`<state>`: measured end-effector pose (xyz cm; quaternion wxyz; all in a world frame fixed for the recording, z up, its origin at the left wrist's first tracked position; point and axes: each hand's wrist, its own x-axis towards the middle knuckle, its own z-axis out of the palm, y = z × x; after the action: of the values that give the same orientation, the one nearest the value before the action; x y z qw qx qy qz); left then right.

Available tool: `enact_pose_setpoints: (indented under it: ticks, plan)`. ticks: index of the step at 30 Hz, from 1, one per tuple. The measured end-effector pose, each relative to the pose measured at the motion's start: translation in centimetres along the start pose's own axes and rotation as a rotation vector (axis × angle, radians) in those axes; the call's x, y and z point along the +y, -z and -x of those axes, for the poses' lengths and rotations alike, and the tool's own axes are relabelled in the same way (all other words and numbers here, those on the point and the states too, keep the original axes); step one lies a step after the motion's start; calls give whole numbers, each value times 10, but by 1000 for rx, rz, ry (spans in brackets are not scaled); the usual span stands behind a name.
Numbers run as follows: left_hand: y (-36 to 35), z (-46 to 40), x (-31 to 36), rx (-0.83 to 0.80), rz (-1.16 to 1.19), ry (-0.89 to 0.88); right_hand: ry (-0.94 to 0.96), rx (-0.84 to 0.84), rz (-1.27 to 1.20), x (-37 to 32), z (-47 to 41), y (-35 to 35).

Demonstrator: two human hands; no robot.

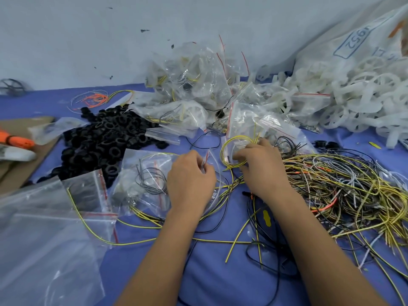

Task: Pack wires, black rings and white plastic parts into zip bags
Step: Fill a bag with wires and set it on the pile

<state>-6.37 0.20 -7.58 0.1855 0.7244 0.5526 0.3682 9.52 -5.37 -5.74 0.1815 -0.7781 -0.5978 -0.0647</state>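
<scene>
The right hand point(258, 164) holds a yellow wire point(227, 146) bent into a coil, its fingers point(239, 155) curled round the coil's near side while the loop stands out to the left of them and a little beyond. The left hand point(191, 173) pinches the red-striped mouth of a clear zip bag point(217, 173), thumb and fingers point(204, 167) closed on the film; the bag hangs between the two hands, just left of the coil and almost touching it. So the coming move turns on a short sideways gap: the coil lies to the right of the bag's mouth, its plane roughly facing the camera, and the right hand is the nearer one to feed it in. The coil's loose ends point up and away from the right fingers (they may snag on the bag's lip, I judge).

Both forearms reach forward from the near edge, wrists low over the blue table point(216, 272), palms turned down and inward toward each other.

The wire heap point(344, 191) lies directly right of the right fingers, strands running mostly left to right. The black rings point(110, 142) are piled well left of and beyond the left fingers. The white parts point(353, 98) are heaped far beyond the right hand, and filled bags point(194, 89) are stacked beyond both. Empty bags point(44, 228) lie left of the left forearm.
</scene>
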Motion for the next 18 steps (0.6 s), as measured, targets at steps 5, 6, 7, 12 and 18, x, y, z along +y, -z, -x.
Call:
enact_pose_setpoints:
  ticks: [5,6,7,12,18]
  plan:
    - [0,0,0,14,27,-16,37,118,-163,3,1,3]
    - [0,0,-1,11,29,-12,42,156,-213,3,2,4]
    - [0,0,-1,8,31,-7,49,195,-261,4,2,5]
    - [1,-1,1,33,80,13,75,478,-379,2,4,12]
    - [1,0,6,106,191,-30,67,343,-347,9,4,9]
